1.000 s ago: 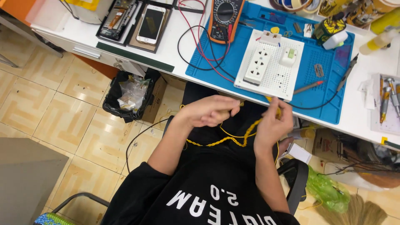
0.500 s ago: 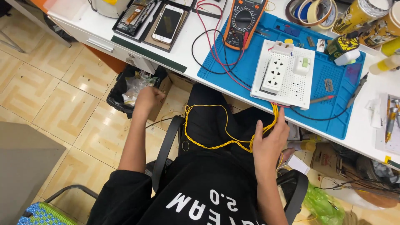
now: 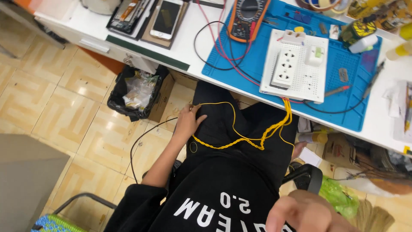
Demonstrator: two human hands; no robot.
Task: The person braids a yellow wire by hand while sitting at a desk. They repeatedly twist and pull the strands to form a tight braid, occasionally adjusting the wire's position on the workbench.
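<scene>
Right hand point(image 3: 307, 212) dropped off the yellow wire point(image 3: 257, 137), blurred, grip unclear; left hand point(image 3: 189, 122) loosely pinched its far end on lap, blue mat point(image 3: 347, 107) beyond, tiled floor point(image 3: 64, 99) leftward.

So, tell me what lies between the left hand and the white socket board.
In the head view, the yellow wire runs from the left hand across the lap up to the socket board.

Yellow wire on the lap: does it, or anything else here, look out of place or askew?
The yellow wire trails off the white socket board at the desk edge and sprawls, partly twisted, over the lap. The left hand rests at its loose end; the right hand is blurred, away from it. Nothing looks spilled or broken.
</scene>
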